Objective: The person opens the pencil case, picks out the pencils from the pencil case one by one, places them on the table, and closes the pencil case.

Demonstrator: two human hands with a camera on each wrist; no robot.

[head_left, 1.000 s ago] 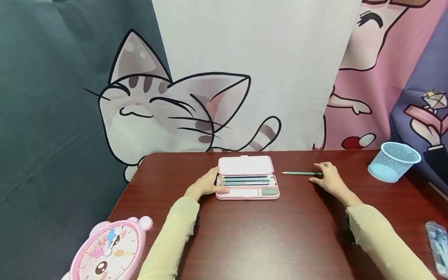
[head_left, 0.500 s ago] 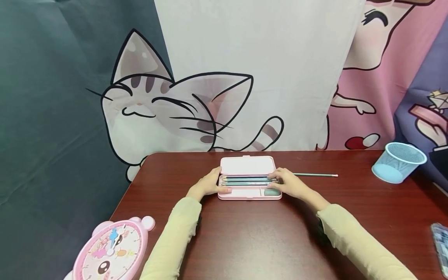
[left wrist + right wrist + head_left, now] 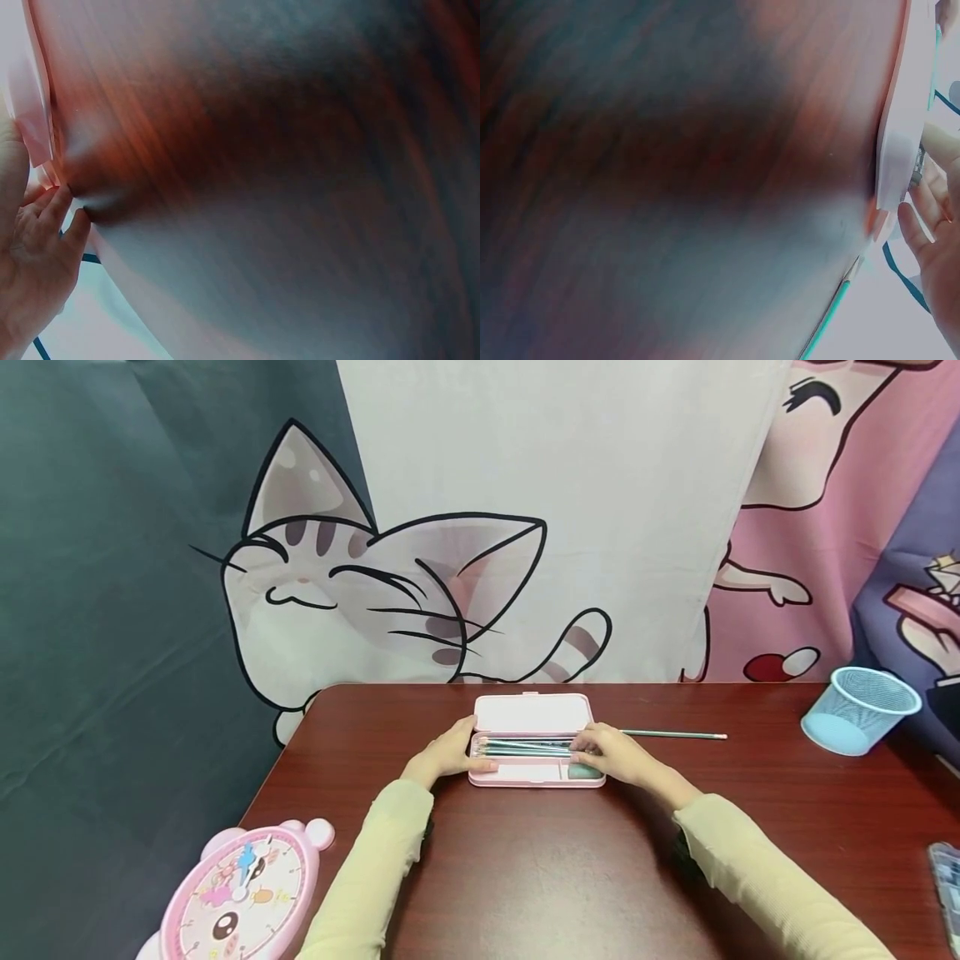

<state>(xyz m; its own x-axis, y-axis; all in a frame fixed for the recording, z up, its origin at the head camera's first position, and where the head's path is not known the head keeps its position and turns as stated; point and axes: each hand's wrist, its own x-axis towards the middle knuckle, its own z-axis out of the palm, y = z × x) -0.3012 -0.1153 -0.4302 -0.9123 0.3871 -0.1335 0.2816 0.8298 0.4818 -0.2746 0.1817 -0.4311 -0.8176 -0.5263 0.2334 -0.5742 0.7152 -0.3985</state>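
Note:
A pink pencil case (image 3: 517, 782) lies with its lid raised at the back of the table. Inside are several green pencils (image 3: 525, 750), now slightly fanned out, and a grey-green eraser (image 3: 583, 772) at the right. My left hand (image 3: 446, 752) holds the case's left end, thumb over the front compartment and fingers at the back corner. My right hand (image 3: 617, 755) reaches over the right end, its thumb and fingertips pinching a pencil end, which the hand partly hides. Another green pencil (image 3: 678, 734) lies on the table to the right, behind the right hand.
A light blue mesh basket (image 3: 861, 710) stands at the back right. A pink toy clock (image 3: 242, 893) is at the front left. At the right edge lies a clear-topped box (image 3: 947, 889). A cartoon-print curtain (image 3: 480, 610) hangs behind the table (image 3: 525, 868).
My right hand has let go of the pencil on the right and moved left to the case. The pencils inside have shifted slightly. The left hand keeps its hold.

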